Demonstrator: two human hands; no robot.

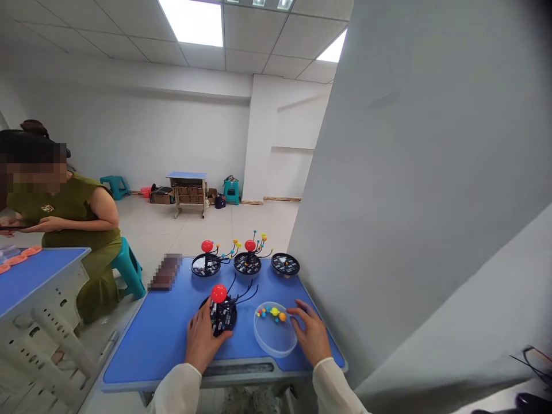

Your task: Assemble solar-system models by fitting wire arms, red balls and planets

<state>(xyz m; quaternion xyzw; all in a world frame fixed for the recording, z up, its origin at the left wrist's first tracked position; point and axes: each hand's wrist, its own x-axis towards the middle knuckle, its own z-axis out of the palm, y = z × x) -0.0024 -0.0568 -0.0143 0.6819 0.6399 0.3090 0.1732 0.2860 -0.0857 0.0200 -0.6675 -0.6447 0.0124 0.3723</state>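
Observation:
A solar system model [223, 319] with a round black base, a red ball and bare black wire arms stands at the front of the blue desk. My left hand [203, 339] grips its base from the left, thumb along the near edge. To its right lies a clear round dish [275, 344] with several small coloured balls, among them a yellow ringed one [275, 311] and an orange one [282, 317]. At the dish's right rim is my right hand [311, 332], fingers curved and apart, fingertips close to the orange ball; I cannot tell whether they touch it.
Two models with coloured balls, one left [206, 265] and one middle [247, 263], stand at the desk's back beside a black round base [285, 264]. A brown blurred item [166, 272] lies back left. A grey wall [388, 230] borders the right. A person [81, 213] sits at another desk, left.

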